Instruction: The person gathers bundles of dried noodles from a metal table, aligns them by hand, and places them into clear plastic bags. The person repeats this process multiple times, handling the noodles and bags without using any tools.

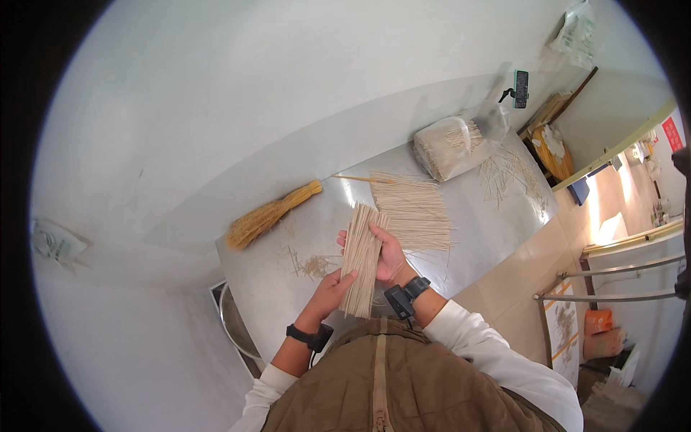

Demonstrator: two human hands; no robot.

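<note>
Both hands hold a thick bundle of pale, straight dried noodles (360, 264) above the near side of a metal table (469, 216). My left hand (327, 294) grips the lower left of the bundle, its thumb lying on top. Around the upper right side curls my right hand (391, 256), with fingertips showing past the bundle's left edge. Just beyond, a flat layer of loose noodles (413, 210) is spread on the tabletop. A thin yellowish stick (356, 177) lies at that layer's far edge.
A straw hand broom (272, 215) lies by the wall, with broken bits (316, 266) nearer me. A clear plastic bag of noodles (445, 148) stands at the back right, beside scattered noodles (505, 173). Above is a mounted phone (521, 89). A metal-railed rack (610, 297) stands right.
</note>
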